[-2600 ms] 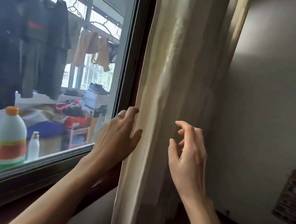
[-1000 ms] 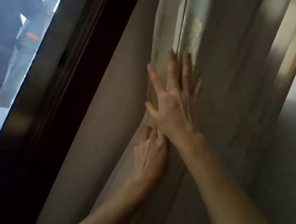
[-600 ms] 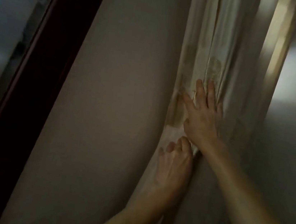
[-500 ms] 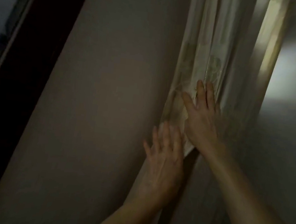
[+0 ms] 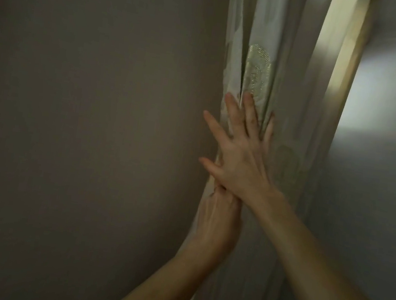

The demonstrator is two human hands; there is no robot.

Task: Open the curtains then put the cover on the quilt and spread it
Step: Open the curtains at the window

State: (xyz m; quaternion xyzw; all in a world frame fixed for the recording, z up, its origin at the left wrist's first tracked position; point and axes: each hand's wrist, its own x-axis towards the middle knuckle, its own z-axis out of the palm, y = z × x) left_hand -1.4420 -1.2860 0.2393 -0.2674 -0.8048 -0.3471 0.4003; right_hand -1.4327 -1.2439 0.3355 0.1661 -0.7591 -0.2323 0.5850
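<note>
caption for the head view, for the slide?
Right hand presses bunched curtain against the wall; left hand just below.

Bunched curtain (image 5: 274,59) fills the corner; bare wall (image 5: 94,123) left of it seems unobstructed.

Dim, low-light frame with soft noise and muddy grey-brown tones throughout. Brightest right of the curtain (image 5: 258,64): a warm lit strip just beside its folds, then a pale hazy glow on the wall (image 5: 389,104) further right; left of the curtain flat and shadowed, darkening to near black at the far upper-left corner. Slightly soft overall, right hand (image 5: 239,155) and left hand (image 5: 218,218) against the curtain mildly smeared, embroidery above them catching a faint glint.
</note>
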